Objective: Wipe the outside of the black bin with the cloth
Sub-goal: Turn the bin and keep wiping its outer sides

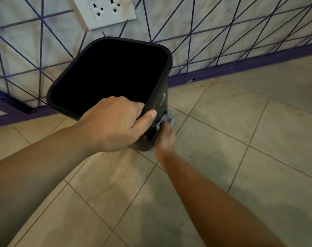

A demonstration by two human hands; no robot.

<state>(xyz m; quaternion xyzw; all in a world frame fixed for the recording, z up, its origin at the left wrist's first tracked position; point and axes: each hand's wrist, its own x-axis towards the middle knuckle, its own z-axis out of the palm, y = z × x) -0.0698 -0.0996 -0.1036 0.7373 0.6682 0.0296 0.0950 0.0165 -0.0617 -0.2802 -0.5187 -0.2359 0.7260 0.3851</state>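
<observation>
The wiping step is judged to be under way: the cloth [169, 119] is pressed against the lower part of the right-hand outer wall of the black bin [158, 104], where pale streaks are seen on the plastic. The bin is stood on the tiled floor [222, 139] close to the patterned wall [205, 32], below a wall socket [105, 11], and appears to be tipped slightly toward the person.

The bin is steadied by the left hand [114, 125], which is clamped on the near rim, with the fingers hooked inside and the thumb laid down the outer corner. The cloth is held by the right hand [165, 138], which is blurred, so the lie of its fingers cannot be told exactly; they seem to be curled round the bunched grey fabric. The right forearm is stretched forward and low, the left is brought across from the left side.

For the next move, firm strokes up the streaked wall are probably called for, then a turn of the bin so that the hidden sides can be reached
</observation>
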